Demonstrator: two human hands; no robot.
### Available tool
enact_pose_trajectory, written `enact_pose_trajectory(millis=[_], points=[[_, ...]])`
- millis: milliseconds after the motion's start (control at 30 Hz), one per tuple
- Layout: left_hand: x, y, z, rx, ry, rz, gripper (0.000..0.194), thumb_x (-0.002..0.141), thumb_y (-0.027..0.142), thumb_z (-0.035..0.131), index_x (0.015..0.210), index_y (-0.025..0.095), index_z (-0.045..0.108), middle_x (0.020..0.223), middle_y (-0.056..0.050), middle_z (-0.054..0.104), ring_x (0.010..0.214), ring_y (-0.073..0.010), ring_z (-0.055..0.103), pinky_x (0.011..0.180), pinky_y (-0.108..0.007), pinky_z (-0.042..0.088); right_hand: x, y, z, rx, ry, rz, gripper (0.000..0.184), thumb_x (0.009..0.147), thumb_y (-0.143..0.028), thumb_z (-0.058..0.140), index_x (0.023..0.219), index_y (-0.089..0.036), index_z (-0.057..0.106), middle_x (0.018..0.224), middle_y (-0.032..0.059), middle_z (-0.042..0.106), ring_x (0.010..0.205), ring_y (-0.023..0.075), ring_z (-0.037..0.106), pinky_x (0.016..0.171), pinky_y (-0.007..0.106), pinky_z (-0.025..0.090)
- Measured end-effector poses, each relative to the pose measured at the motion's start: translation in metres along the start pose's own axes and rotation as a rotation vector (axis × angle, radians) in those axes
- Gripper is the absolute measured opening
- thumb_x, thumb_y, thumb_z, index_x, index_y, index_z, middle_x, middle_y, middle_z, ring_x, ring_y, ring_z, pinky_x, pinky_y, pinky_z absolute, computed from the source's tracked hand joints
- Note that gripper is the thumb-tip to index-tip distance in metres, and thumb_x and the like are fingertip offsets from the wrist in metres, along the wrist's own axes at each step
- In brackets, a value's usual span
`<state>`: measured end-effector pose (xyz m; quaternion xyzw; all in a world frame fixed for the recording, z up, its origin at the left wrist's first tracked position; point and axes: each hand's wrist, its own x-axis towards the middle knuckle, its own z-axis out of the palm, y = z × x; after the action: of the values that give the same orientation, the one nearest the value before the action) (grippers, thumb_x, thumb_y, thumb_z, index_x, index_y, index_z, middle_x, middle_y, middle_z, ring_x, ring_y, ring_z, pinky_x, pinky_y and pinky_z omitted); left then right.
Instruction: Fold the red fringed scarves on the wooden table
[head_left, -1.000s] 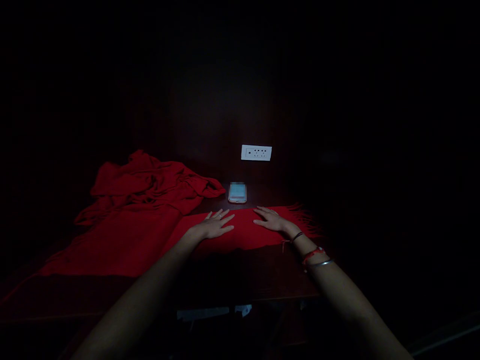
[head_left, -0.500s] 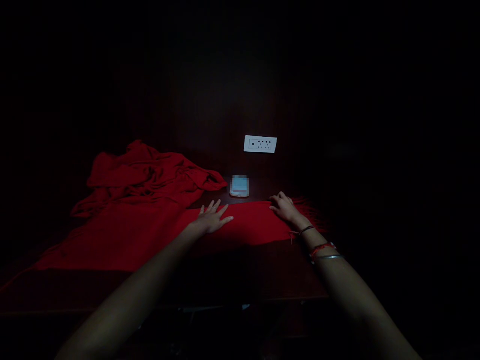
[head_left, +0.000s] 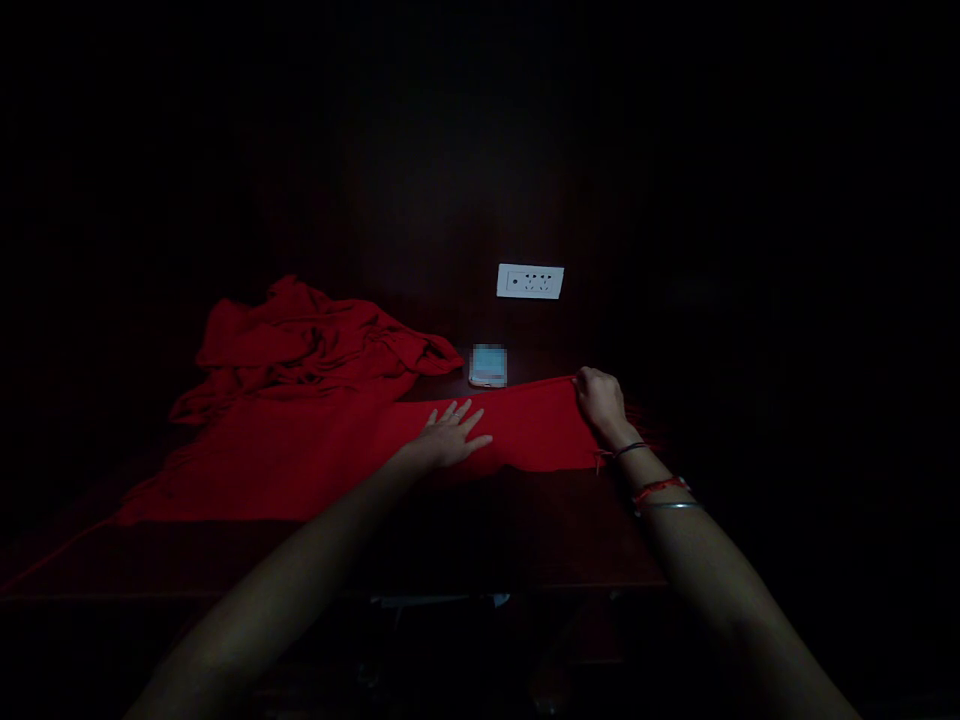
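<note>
A long red scarf [head_left: 300,450] lies across a dark table [head_left: 525,530], bunched in a heap at the back left and spread flat toward the right. My left hand [head_left: 452,435] rests flat on the flat part, fingers spread. At the scarf's right end my right hand [head_left: 600,400] is closed round the far corner of the cloth, beside the fringe. Bangles and a red thread sit on my right wrist.
A small phone [head_left: 488,366] lies on the table just behind the scarf, between my hands. A white wall socket plate [head_left: 530,282] is on the dark wall above it. The room is very dark; the table's front edge runs below my forearms.
My right hand slid right along the scarf and closed on its end corner. The left hand stayed flat on the cloth. The view shifted slightly.
</note>
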<state>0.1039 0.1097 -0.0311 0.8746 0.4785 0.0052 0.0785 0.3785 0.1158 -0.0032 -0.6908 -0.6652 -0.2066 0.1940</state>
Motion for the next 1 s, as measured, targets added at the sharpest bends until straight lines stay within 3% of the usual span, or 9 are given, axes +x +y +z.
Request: enact_pose_trajectory(millis=[67, 133, 267, 333, 433, 633, 733, 900, 1000], points=[[0.003, 0.0, 0.0, -0.007, 0.018, -0.008, 0.071, 0.074, 0.065, 0.014, 0.131, 0.023, 0.013, 0.137, -0.01, 0.007, 0.123, -0.0281, 0.004, 0.094, -0.049, 0.011, -0.002, -0.006, -0.003, 0.044, 0.028, -0.058, 0.031, 0.08, -0.028, 0.034, 0.101, -0.012, 0.052, 0.1, 0.0136, 0.053, 0.093, 0.0226, 0.046, 0.081, 0.033, 0.031], [0.003, 0.0, -0.003, -0.008, 0.026, 0.006, 0.071, 0.074, 0.064, 0.014, 0.131, 0.022, 0.012, 0.137, -0.011, 0.008, 0.123, -0.027, 0.005, 0.095, -0.048, 0.011, -0.006, -0.018, -0.003, 0.145, -0.05, -0.22, 0.042, 0.079, -0.037, 0.036, 0.114, -0.014, 0.044, 0.116, 0.0128, 0.044, 0.107, 0.0228, 0.037, 0.089, 0.035, 0.027], [-0.004, -0.004, -0.013, 0.049, 0.064, -0.007, 0.067, 0.078, 0.059, 0.015, 0.131, 0.018, 0.016, 0.136, -0.011, 0.011, 0.124, -0.0242, 0.008, 0.097, -0.043, 0.011, -0.02, -0.048, 0.002, 0.298, -0.514, -0.479, 0.062, 0.076, -0.058, 0.028, 0.129, -0.026, 0.022, 0.134, 0.0047, 0.023, 0.122, 0.0237, 0.016, 0.096, 0.043, 0.016], [-0.009, -0.009, -0.017, 0.078, 0.095, -0.075, 0.065, 0.079, 0.057, 0.014, 0.13, 0.018, 0.019, 0.136, -0.011, 0.012, 0.123, -0.0244, 0.009, 0.097, -0.043, 0.011, -0.026, -0.057, 0.003, 0.279, -0.688, -0.44, 0.064, 0.074, -0.063, 0.021, 0.129, -0.032, 0.015, 0.137, 0.0006, 0.013, 0.123, 0.0272, 0.006, 0.095, 0.052, 0.008], [-0.013, -0.015, -0.02, 0.09, 0.075, -0.134, 0.066, 0.078, 0.059, 0.015, 0.13, 0.019, 0.02, 0.136, -0.011, 0.011, 0.123, -0.0257, 0.009, 0.096, -0.043, 0.014, -0.028, -0.053, 0.001, 0.225, -0.792, -0.314, 0.067, 0.071, -0.067, 0.017, 0.129, -0.034, 0.01, 0.138, -0.0014, 0.002, 0.123, 0.0287, -0.003, 0.094, 0.054, 0.001], [-0.018, -0.017, -0.028, 0.18, 0.178, -0.164, 0.063, 0.078, 0.057, 0.021, 0.129, 0.021, 0.023, 0.136, -0.01, 0.012, 0.124, -0.0248, 0.006, 0.097, -0.044, 0.009, -0.024, -0.002, -0.017, 0.232, -0.93, -0.183, 0.077, 0.069, -0.065, 0.029, 0.131, -0.024, 0.01, 0.138, 0.0056, 0.0, 0.123, 0.0281, -0.003, 0.097, 0.05, 0.005], [-0.018, -0.018, -0.03, 0.157, 0.142, -0.22, 0.065, 0.077, 0.058, 0.023, 0.129, 0.02, 0.022, 0.136, -0.011, 0.014, 0.123, -0.0262, 0.007, 0.096, -0.045, 0.011, -0.024, 0.005, -0.021, 0.247, -0.889, -0.164, 0.075, 0.069, -0.061, 0.035, 0.13, -0.02, 0.02, 0.137, 0.0094, 0.01, 0.123, 0.0272, 0.005, 0.098, 0.046, 0.01], [-0.014, -0.017, -0.02, 0.056, -0.028, -0.158, 0.063, 0.08, 0.055, 0.018, 0.13, 0.018, 0.018, 0.135, -0.015, 0.013, 0.123, -0.0269, 0.01, 0.095, -0.044, 0.013, -0.027, -0.034, -0.013, 0.278, -0.469, -0.197, 0.063, 0.074, -0.059, 0.03, 0.127, -0.025, 0.027, 0.136, 0.0083, 0.014, 0.123, 0.0301, 0.005, 0.09, 0.059, 0.007], [-0.011, -0.019, -0.016, 0.066, 0.016, -0.131, 0.062, 0.079, 0.055, 0.021, 0.129, 0.018, 0.022, 0.133, -0.017, 0.021, 0.121, -0.0289, 0.019, 0.092, -0.045, 0.018, -0.03, -0.057, -0.008, 0.324, -0.544, -0.33, 0.063, 0.074, -0.058, 0.031, 0.128, -0.026, 0.024, 0.136, 0.0087, 0.017, 0.123, 0.0292, 0.008, 0.09, 0.058, 0.01]])
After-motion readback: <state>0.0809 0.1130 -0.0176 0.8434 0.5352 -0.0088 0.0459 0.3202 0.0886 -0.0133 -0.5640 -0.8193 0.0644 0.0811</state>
